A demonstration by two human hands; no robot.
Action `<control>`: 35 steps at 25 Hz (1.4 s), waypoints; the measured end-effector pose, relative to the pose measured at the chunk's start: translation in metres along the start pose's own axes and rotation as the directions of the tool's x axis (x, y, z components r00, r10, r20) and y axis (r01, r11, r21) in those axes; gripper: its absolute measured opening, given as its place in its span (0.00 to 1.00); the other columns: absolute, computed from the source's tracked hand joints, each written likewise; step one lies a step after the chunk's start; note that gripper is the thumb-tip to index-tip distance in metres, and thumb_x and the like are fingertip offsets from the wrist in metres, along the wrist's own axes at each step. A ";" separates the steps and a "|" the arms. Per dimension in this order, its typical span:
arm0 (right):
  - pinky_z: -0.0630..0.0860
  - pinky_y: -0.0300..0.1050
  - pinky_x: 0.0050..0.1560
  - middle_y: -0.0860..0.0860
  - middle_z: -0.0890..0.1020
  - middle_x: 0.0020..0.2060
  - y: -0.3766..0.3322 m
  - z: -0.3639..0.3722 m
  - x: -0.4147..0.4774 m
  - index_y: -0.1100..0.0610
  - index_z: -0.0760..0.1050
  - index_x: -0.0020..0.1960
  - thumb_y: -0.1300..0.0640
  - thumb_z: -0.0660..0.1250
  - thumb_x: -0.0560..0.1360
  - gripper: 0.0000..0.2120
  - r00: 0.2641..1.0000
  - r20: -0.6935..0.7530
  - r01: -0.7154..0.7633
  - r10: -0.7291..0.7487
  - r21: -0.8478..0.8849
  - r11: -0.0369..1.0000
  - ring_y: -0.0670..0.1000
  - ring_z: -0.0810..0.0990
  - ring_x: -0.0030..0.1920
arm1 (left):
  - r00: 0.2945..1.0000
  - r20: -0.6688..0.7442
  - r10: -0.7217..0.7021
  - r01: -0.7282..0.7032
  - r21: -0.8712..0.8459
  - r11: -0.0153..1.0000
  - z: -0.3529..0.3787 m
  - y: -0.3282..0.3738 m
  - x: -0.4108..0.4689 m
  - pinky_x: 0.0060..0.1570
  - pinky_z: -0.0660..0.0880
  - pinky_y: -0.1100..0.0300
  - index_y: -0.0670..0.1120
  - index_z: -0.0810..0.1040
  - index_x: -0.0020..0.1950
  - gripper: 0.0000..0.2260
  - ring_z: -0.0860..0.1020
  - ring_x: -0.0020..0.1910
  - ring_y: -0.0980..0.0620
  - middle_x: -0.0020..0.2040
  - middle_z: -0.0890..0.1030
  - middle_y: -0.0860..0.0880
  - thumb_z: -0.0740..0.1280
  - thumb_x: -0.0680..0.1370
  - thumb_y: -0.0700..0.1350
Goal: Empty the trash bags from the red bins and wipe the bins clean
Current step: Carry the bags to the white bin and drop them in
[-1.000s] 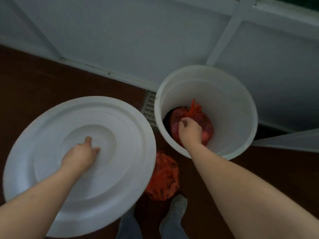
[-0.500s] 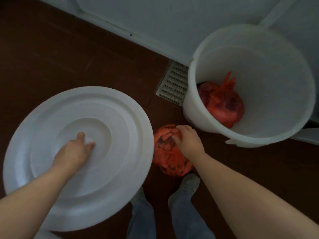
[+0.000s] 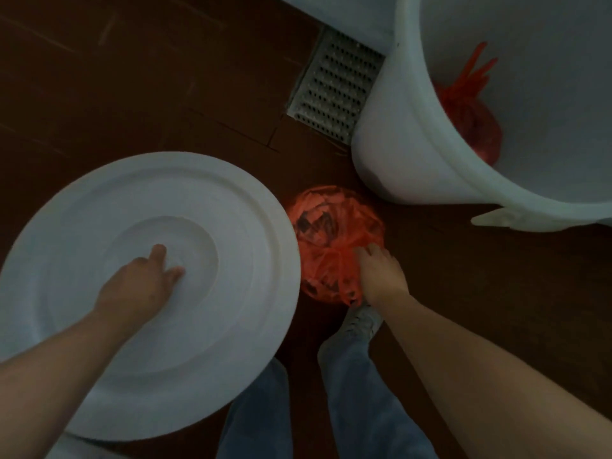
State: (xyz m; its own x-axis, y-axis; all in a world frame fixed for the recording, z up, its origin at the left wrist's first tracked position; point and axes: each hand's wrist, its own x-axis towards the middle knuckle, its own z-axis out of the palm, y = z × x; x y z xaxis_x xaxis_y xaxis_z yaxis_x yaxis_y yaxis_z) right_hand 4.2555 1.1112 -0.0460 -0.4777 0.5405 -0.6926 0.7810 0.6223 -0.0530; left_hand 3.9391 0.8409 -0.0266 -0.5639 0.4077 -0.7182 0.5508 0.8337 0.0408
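Since half a second ago the right hand [image 3: 381,276] has slid from the top of the red trash bag [image 3: 331,233] to its near right side, and the whole scene sits larger and further up and right in view. A second ago that hand was inside the white bucket [image 3: 414,154].

The red trash bag lies on the dark floor [image 3: 132,77], between the white lid [image 3: 231,326] and the bucket, just ahead of a grey shoe [image 3: 359,321]. Its top is gathered into a knot, with loose loops of plastic trailing under the hand. The right hand lies knuckles up on this bunched plastic, fingers pointing away from the body and bent down into it. I cannot tell whether they pinch the ties or only touch them (the picture is dim and soft there). The right forearm runs in straight from the lower right corner.

The left hand [image 3: 139,286] rests in the round recess at the lid's centre, palm down, with the thumb and forefinger stretched forward on the surface and nothing visibly held. Its forearm comes in from the lower left.

A second red bag [image 3: 473,120], tied with its ends sticking up, sits deep inside the bucket at upper right. A perforated floor drain grate [image 3: 337,84] lies beside the bucket's left wall. Blue jeans [image 3: 357,392] fill the lower middle.
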 end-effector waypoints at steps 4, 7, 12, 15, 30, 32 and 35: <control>0.70 0.54 0.61 0.55 0.72 0.65 -0.005 0.010 -0.020 0.50 0.63 0.75 0.45 0.64 0.79 0.26 0.998 0.062 0.025 -0.030 0.070 0.997 0.60 0.73 0.64 | 0.999 0.029 0.016 -0.017 0.019 1.000 0.002 0.014 -0.002 0.50 0.76 0.45 0.45 0.62 0.69 0.23 0.78 0.51 0.36 0.51 0.78 0.35 0.58 0.82 0.59; 0.67 0.58 0.66 0.55 0.65 0.71 -0.010 0.024 -0.036 0.46 0.58 0.77 0.43 0.66 0.78 0.31 0.986 0.147 0.080 -0.075 -0.029 0.996 0.62 0.67 0.70 | 0.999 0.027 0.027 -0.027 0.028 0.999 -0.004 0.022 -0.002 0.51 0.76 0.44 0.44 0.62 0.71 0.24 0.78 0.52 0.35 0.52 0.78 0.34 0.58 0.82 0.58; 0.65 0.59 0.67 0.59 0.58 0.77 -0.016 0.058 -0.042 0.51 0.57 0.79 0.54 0.61 0.80 0.28 0.988 0.114 0.127 -0.106 -0.200 0.972 0.64 0.63 0.73 | 0.999 0.014 0.044 -0.045 0.063 0.997 -0.005 0.031 0.012 0.51 0.76 0.44 0.44 0.61 0.71 0.25 0.78 0.51 0.34 0.52 0.78 0.34 0.58 0.82 0.59; 0.66 0.59 0.65 0.59 0.60 0.76 -0.017 0.075 -0.043 0.53 0.61 0.77 0.58 0.55 0.81 0.24 0.987 0.117 0.132 -0.109 -0.206 0.970 0.64 0.64 0.73 | 0.999 0.012 0.046 -0.046 0.083 0.995 0.001 0.033 0.021 0.49 0.76 0.44 0.45 0.61 0.71 0.24 0.78 0.50 0.35 0.50 0.77 0.35 0.58 0.82 0.59; 0.67 0.57 0.63 0.56 0.74 0.64 -0.027 0.113 -0.029 0.55 0.69 0.70 0.59 0.56 0.81 0.18 0.983 0.142 -0.080 0.114 -0.226 0.971 0.61 0.73 0.64 | 0.995 0.027 0.100 -0.103 0.157 0.982 0.021 0.031 0.043 0.50 0.75 0.45 0.46 0.61 0.69 0.22 0.78 0.50 0.35 0.52 0.77 0.36 0.57 0.82 0.60; 0.67 0.58 0.63 0.56 0.75 0.63 -0.029 0.112 -0.029 0.56 0.73 0.66 0.60 0.55 0.81 0.16 0.986 0.123 -0.078 0.113 -0.261 0.962 0.61 0.72 0.64 | 0.995 0.016 0.097 -0.099 0.161 0.982 0.021 0.026 0.044 0.49 0.75 0.45 0.46 0.61 0.69 0.23 0.78 0.51 0.35 0.52 0.77 0.36 0.57 0.82 0.60; 0.69 0.59 0.63 0.57 0.75 0.62 -0.032 0.100 -0.037 0.56 0.76 0.63 0.61 0.56 0.80 0.16 0.996 0.065 -0.040 0.057 -0.238 0.970 0.62 0.72 0.64 | 0.994 0.001 0.105 -0.104 0.163 0.981 0.018 0.019 0.037 0.48 0.74 0.46 0.46 0.62 0.70 0.23 0.78 0.49 0.35 0.51 0.77 0.36 0.57 0.82 0.60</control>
State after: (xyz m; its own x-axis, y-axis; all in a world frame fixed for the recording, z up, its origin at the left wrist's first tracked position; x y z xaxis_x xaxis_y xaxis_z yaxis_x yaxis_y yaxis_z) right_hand 4.2890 1.0146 -0.0908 -0.4053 0.5371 -0.7398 0.6813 0.7171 0.1473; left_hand 3.9392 0.8650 -0.0649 -0.5023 0.4925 -0.7107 0.6993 0.7148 0.0012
